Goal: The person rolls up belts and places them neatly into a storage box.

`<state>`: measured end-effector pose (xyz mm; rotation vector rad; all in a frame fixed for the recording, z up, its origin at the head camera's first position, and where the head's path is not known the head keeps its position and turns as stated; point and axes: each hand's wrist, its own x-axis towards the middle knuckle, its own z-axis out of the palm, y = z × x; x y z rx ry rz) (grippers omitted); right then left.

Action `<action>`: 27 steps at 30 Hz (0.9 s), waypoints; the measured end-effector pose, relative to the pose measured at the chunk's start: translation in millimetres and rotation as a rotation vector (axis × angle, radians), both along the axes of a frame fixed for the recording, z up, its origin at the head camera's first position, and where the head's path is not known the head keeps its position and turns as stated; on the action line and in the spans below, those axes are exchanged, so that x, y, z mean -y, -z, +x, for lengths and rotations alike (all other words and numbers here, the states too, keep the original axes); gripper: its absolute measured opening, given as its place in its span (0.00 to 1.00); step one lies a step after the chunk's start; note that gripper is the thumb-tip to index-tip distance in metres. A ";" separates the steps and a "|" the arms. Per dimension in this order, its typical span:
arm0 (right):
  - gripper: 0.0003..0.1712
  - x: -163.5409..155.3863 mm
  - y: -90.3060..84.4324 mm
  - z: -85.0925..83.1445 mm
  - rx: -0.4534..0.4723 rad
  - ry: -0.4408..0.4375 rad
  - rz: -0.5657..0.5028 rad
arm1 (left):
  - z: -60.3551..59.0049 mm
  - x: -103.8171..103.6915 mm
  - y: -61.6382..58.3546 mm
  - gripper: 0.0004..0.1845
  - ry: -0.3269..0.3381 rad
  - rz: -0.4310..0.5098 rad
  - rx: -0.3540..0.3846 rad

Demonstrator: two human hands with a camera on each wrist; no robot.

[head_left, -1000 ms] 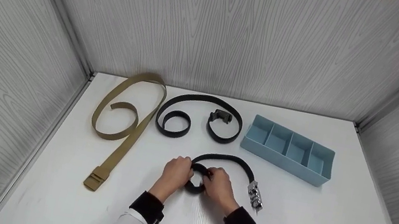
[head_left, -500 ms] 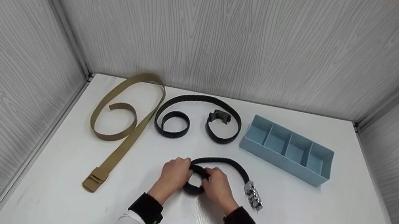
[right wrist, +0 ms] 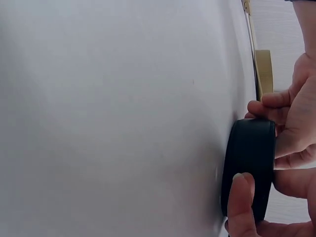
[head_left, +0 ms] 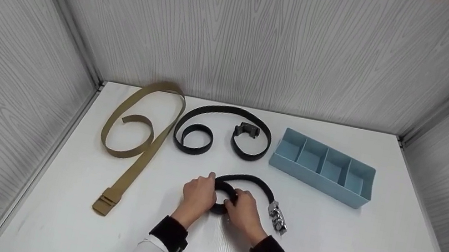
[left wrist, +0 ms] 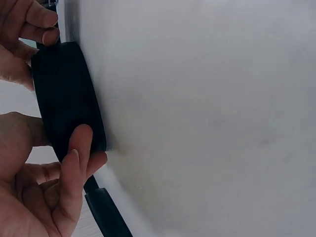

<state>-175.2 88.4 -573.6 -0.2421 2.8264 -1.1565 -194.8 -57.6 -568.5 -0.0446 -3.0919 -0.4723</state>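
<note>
A black belt [head_left: 249, 181] with a silver metal buckle [head_left: 277, 217] lies on the white table [head_left: 346, 249] in front of me, partly rolled into a tight coil [head_left: 221, 199]. My left hand [head_left: 198, 195] grips the coil's left side, thumb and fingers curled round it. My right hand [head_left: 244, 212] grips its right side. The left wrist view shows the coil [left wrist: 66, 98] standing on edge, pinched between fingers of both hands. In the right wrist view the coil [right wrist: 249, 168] is held the same way. The unrolled tail arcs from the coil to the buckle.
A tan webbing belt [head_left: 140, 129] with a plastic buckle [head_left: 104, 204] lies loose at the left. A second black belt [head_left: 223, 132] lies curled behind the hands. A light blue tray [head_left: 323, 167] with several compartments sits at the right. Grey panel walls enclose the table.
The coil has taken up more of the belt. The free loop has shrunk and the silver buckle has slid left, closer to my right hand.
</note>
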 end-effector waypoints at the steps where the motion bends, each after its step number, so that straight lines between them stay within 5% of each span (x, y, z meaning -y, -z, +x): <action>1: 0.19 -0.2 0.1 -0.3 -0.011 -0.013 0.007 | 0.2 0.0 -0.3 0.17 0.008 -0.002 0.008; 8: 0.19 -2.0 1.1 -7.2 -0.044 -0.045 0.020 | -2.0 5.0 -2.4 0.06 0.120 0.011 -0.048; 12: 0.21 -3.8 1.9 -10.8 -0.041 -0.057 -0.002 | -5.7 8.7 -1.5 0.08 0.167 0.015 -0.052; 17: 0.22 -5.3 3.8 -12.7 -0.047 -0.096 -0.024 | -8.8 8.8 1.4 0.09 0.150 0.006 -0.068; 22: 0.25 -2.2 5.1 -6.8 0.002 -0.021 -0.032 | -6.7 4.9 3.9 0.07 0.114 0.031 -0.097; 27: 0.29 -1.2 5.1 -5.2 0.012 -0.013 -0.036 | -5.0 7.3 -0.4 0.05 0.155 0.042 -0.051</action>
